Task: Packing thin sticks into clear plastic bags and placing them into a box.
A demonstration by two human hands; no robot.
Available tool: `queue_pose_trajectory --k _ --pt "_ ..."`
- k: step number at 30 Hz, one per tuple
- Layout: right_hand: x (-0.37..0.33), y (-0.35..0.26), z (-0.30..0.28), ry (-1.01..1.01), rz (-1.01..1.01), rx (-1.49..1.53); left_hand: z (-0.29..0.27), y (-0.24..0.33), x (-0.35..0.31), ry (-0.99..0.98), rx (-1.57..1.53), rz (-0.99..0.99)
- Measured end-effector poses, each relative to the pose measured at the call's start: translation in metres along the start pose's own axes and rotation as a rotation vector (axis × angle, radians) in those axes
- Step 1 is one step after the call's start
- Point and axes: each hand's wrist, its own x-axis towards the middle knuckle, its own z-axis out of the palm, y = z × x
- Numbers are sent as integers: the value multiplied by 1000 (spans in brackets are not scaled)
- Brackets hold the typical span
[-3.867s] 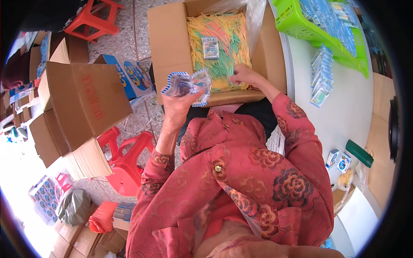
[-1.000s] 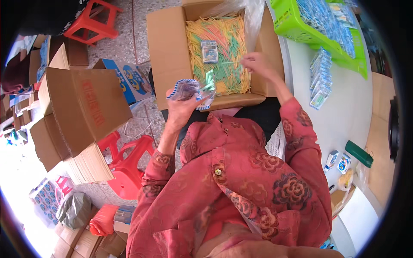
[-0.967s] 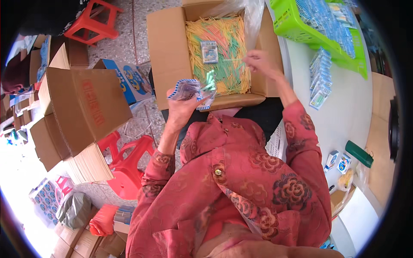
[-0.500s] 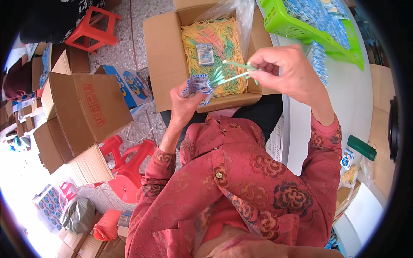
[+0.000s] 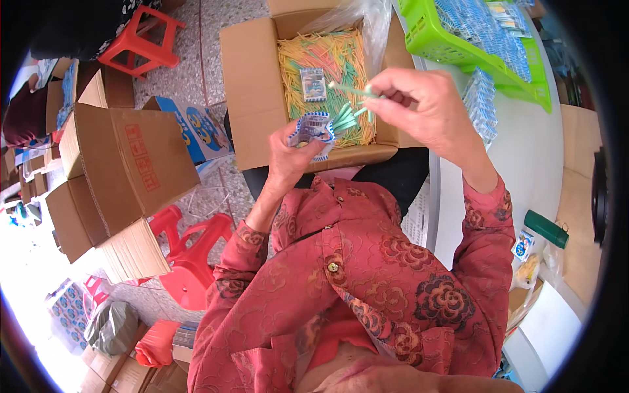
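My left hand [image 5: 285, 160] grips a small blue-and-white packet [image 5: 316, 126], its mouth spread. A bunch of light-green sticks [image 5: 344, 118] fans out at the packet's right edge; whether their lower ends are inside cannot be made out. Just to the right, my right hand [image 5: 429, 108] pinches a few pale-green sticks [image 5: 347, 88] between thumb and fingers, one pointing left. Beneath both hands is an open cardboard carton [image 5: 252, 95] full of loose yellow, pink and green sticks [image 5: 298, 57]. Another flat packet [image 5: 313, 85] lies on top of them.
At the upper right, a lime-green basket [image 5: 458, 56] holds many blue packets, with more packets [image 5: 481, 105] stacked beside it on the white table [image 5: 534, 144]. A dark green cylinder [image 5: 546, 227] lies farther down. Left are brown boxes [image 5: 131, 157] and red stools [image 5: 187, 281].
My left hand and the packet have shifted slightly right. My right hand has moved a little left, closer to the packet, still pinching sticks.
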Motion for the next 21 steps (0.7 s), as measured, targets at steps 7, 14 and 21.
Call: queue_pose_trajectory --k 7,14,21 --pt "0 5 -10 -33 166 586 0 -3 1 3 -57 1" --pt "4 21 20 -48 264 654 1 -1 0 -33 -26 -8" --pt "0 20 34 80 142 298 3 6 -3 -22 -39 -17"
